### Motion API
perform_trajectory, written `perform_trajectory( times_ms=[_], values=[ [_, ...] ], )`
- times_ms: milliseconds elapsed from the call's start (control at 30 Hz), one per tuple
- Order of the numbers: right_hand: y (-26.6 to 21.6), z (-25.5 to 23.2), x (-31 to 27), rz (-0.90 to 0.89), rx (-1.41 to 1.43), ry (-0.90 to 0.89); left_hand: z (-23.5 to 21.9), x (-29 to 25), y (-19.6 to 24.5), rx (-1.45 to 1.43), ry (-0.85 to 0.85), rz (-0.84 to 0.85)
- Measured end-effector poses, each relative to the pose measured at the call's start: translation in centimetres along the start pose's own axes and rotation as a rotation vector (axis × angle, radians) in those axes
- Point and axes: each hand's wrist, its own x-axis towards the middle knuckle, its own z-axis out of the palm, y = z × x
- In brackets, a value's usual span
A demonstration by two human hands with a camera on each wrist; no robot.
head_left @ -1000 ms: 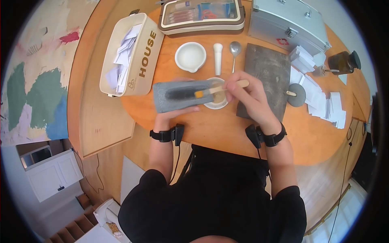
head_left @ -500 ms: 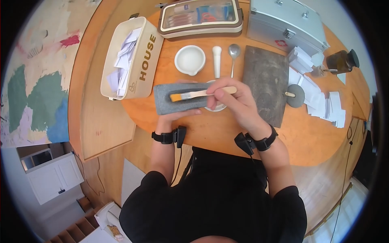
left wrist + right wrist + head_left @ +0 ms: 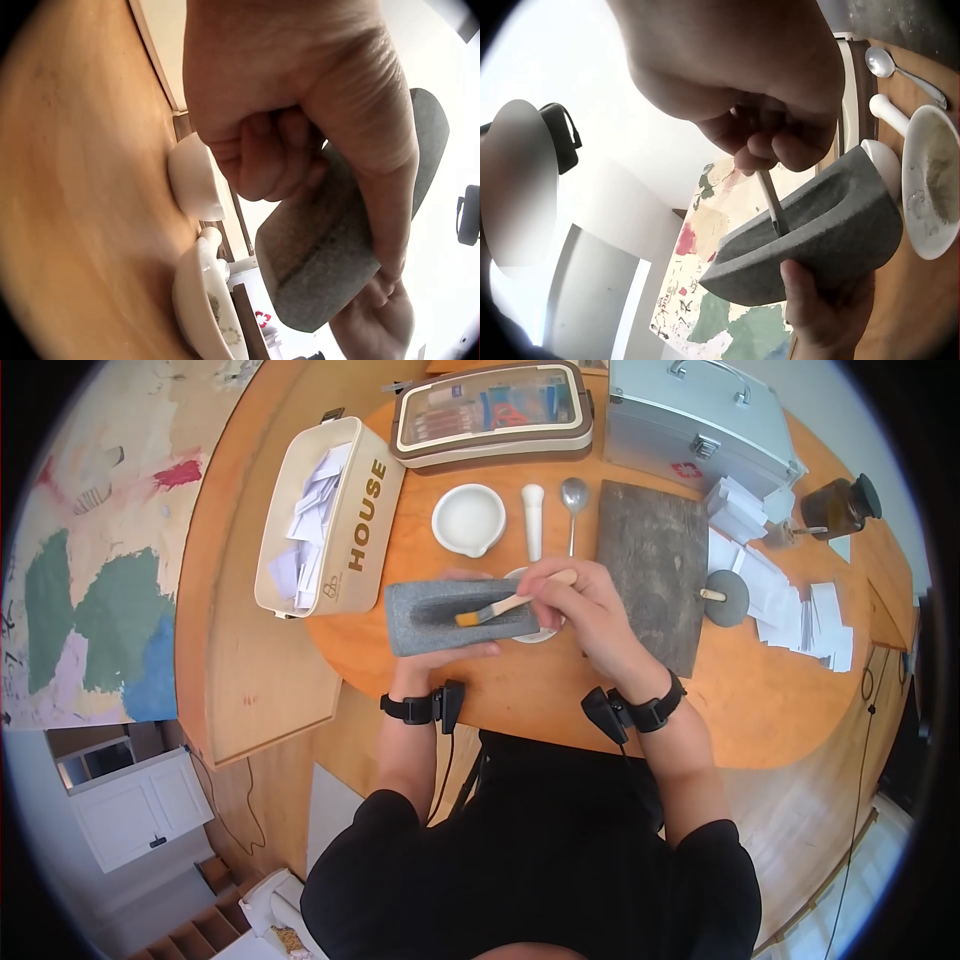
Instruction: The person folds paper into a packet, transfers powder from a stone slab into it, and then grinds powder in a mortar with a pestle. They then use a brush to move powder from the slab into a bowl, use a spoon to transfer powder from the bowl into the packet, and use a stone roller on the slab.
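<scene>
My left hand (image 3: pixel 447 657) grips a grey stone grinding trough (image 3: pixel 415 636) from below, thumb along its near side. The trough is raised over the table, its long groove facing up toward me. With my right hand (image 3: pixel 588 610) I pinch the wooden handle of a flat brush (image 3: pixel 508 603). Its yellow bristles lie inside the groove, whose dark hollow also shows in the right wrist view. Under the trough's right end stands a white bowl (image 3: pixel 912 196), partly hidden from above, with greenish-brown powder in it.
Beyond stand a white mortar (image 3: pixel 468 520), a white pestle (image 3: pixel 533 525) and a metal spoon (image 3: pixel 573 500). To the right lie a dark slab (image 3: pixel 652 575), a stone wheel (image 3: pixel 728 598) and white papers (image 3: pixel 770 595). A cream bin (image 3: pixel 365 550) stands left, a silver case (image 3: pixel 690 430) at the back.
My right hand first swept the brush left along the groove, then drew it back a little to the right. The trough stays in my left hand, now slightly more tilted.
</scene>
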Motion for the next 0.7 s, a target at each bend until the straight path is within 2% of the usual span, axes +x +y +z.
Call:
perform_trajectory(
  times_ms=[133, 233, 333, 433, 633, 700],
  values=[
    [-1.0, 1.0, -0.3, -0.06, 0.01, 0.004, 0.1, -0.3, -0.5, -0.038, -0.003, -0.035],
    [-0.3, 0.3, -0.2, -0.074, -0.175, -0.015, -0.3, -0.4, -0.7, -0.014, -0.005, -0.021],
    [-0.3, -0.8, -0.1, -0.135, -0.322, 0.122, -0.2, -0.4, -0.3, -0.016, 0.005, -0.026],
    [-0.8, 0.7, -0.3, -0.161, -0.249, -0.015, -0.2, -0.5, -0.5, -0.004, -0.005, -0.031],
    [-1.7, -0.4, -0.7, -0.186, -0.529, 0.031, -0.2, -0.5, -0.2, -0.041, 0.024, -0.061],
    [-1.6, 0.5, -1.0, -0.26, -0.55, -0.028, 0.0, -0.5, -0.3, -0.084, 0.037, -0.093]
  ],
)
